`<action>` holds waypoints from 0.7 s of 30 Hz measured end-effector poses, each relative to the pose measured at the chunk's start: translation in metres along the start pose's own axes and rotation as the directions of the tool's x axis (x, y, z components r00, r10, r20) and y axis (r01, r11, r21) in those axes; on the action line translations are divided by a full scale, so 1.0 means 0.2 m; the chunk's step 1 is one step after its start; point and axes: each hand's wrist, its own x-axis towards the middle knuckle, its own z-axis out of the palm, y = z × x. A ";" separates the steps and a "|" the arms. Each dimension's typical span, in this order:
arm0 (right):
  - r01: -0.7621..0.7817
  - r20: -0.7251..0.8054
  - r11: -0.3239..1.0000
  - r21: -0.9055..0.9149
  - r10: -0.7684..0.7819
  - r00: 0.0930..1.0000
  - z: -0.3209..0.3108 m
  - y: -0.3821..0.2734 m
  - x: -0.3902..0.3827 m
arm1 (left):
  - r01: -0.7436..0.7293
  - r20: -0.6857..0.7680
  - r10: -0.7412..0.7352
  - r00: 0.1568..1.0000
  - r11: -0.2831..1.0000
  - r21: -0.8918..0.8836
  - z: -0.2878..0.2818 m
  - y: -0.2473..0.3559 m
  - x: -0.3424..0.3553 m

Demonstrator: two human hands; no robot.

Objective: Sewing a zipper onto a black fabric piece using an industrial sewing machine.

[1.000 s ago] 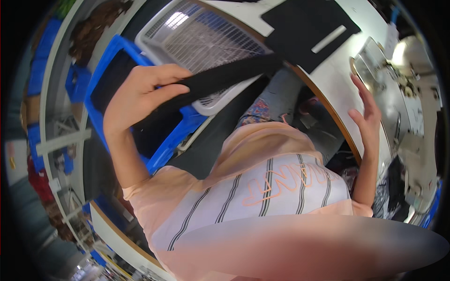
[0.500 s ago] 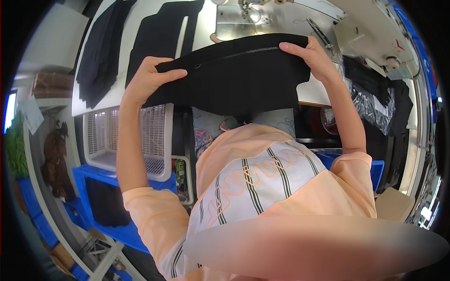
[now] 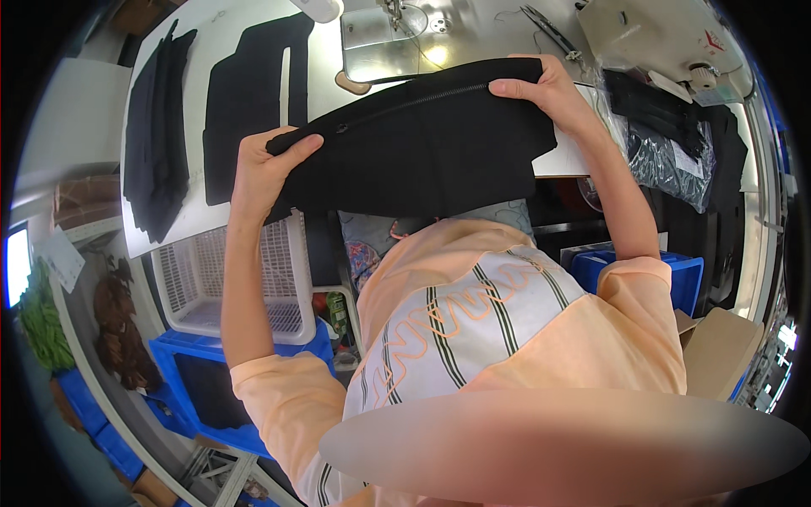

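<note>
"Looking down from the head camera, what did you see in your hands?"

"A piece of black cloth, held between them. My left hand gripped its upper left end, thumb on the near face. My right hand gripped the upper right corner, its thumb pressed beside the end of a zipper."

"And the zipper's pull?"

"Toward my left thumb. The zipper ran along the upper edge, bowing slightly."

"Where was the cloth?"

"Across the front edge of the white table, above my lap and just before the sewing machine's metal plate."

"What was around it?"

"On my left, a flat black piece with a pale strip down it, then a stack of black pieces. Beneath that edge stood a white basket, near a blue crate. On my right was a clear plastic bag."
</note>
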 end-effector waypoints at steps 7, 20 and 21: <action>-0.067 -0.051 0.996 -0.062 0.063 0.997 0.03 -0.03 0.01 | 0.043 0.092 -0.049 0.995 0.997 0.060 0.00 0.07 0.04; 0.001 -0.013 0.997 -0.082 -0.002 1.000 0.04 -0.02 -0.01 | -0.011 0.102 -0.004 0.995 0.989 0.147 0.02 0.03 0.04; 0.013 0.011 0.997 -0.075 -0.012 1.000 0.04 -0.03 -0.01 | -0.011 0.115 -0.006 0.993 0.990 0.142 0.02 0.04 0.04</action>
